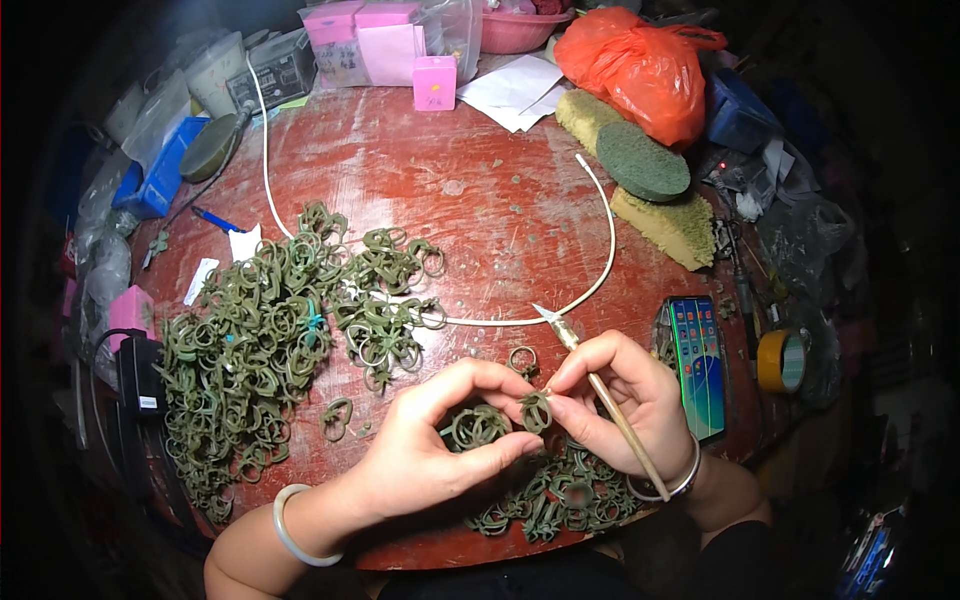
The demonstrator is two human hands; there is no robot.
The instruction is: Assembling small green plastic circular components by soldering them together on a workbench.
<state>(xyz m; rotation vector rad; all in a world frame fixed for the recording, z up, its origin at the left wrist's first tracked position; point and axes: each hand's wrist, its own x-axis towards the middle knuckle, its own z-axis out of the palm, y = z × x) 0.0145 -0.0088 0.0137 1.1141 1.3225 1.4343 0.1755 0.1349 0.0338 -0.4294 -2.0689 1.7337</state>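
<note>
My left hand (440, 425) is closed around several olive-green rings (478, 428), with thumb and forefinger beside one more green ring (536, 411). The thumb and forefinger of my right hand (625, 395) close in on that ring's upper edge. A craft knife (625, 430) with a brass-coloured handle lies in my right hand, its blade pointing up and away from the ring. A loose ring (523, 361) rests on the table just beyond my fingers. Below my hands is a small pile of green rings (575, 495), partly hidden by them.
A large heap of green rings (245, 370) covers the red table's left side. A white cable (612, 230) curves across the middle. At the right are a phone (697, 365), a yellow tape roll (780, 361) and sponges (665, 225). A red plastic bag (640, 75) stands far right.
</note>
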